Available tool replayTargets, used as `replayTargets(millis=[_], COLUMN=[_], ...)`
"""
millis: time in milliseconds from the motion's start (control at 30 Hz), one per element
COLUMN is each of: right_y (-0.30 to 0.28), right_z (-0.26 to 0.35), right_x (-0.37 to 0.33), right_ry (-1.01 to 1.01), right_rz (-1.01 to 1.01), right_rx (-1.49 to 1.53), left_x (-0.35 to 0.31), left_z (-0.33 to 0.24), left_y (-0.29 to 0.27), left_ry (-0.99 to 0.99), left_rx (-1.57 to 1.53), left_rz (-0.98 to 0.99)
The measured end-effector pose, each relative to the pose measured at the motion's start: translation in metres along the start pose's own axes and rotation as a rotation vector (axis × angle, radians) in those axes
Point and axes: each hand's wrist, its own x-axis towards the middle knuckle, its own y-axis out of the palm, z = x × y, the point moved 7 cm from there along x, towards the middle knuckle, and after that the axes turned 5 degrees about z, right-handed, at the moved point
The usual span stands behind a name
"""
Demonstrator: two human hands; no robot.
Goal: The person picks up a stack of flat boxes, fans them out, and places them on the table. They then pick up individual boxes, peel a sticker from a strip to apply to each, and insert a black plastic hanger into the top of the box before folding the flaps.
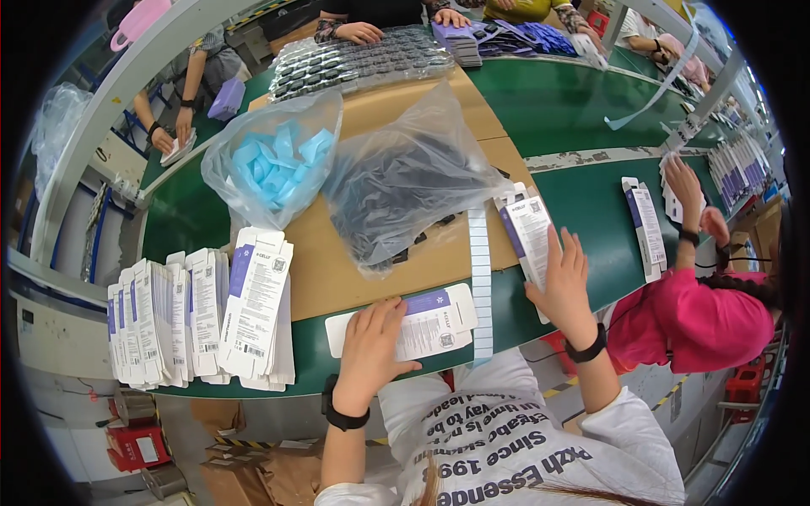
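A flattened white-and-purple carton [434, 333] lies crosswise at the table's front edge. My left hand [371, 341] rests flat on its left end, thumb stretched out to the right. Farther right, another white-and-purple carton [529, 232] lies slantwise, partly on a brown cardboard sheet. Over its near right side is my right hand [567, 282], fingers apart and stretched, the thumb across the carton's face. A strip of pale blue labels [480, 278] runs between the two cartons and hangs toward the edge.
Stacks of flat cartons [253, 312] stand at the left. Behind lie a clear bag of light-blue pieces [274, 169], a bag of dark parts [401, 185] and trays of black items [359, 63]. A person in pink [709, 320] works at the right beside a lone carton [645, 228].
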Motion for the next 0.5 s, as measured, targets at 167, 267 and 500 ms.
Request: replayTargets(millis=[167, 267, 500], right_y=[0.016, 0.038, 0.033], right_z=[0.127, 0.178, 0.186], right_x=[0.03, 0.062, 0.072], right_ry=[-0.439, -0.407, -0.496], right_rz=[0.102, 0.039, -0.069], right_rx=[0.456, 0.459, 0.232], left_x=[-0.001, 0.002, -0.018], left_z=[0.011, 0.013, 0.02], left_y=[-0.004, -0.005, -0.023], left_ry=[-0.041, -0.057, -0.091], left_rx=[0.029, 0.009, 0.021], left_rz=[-0.005, 0.001, -0.074])
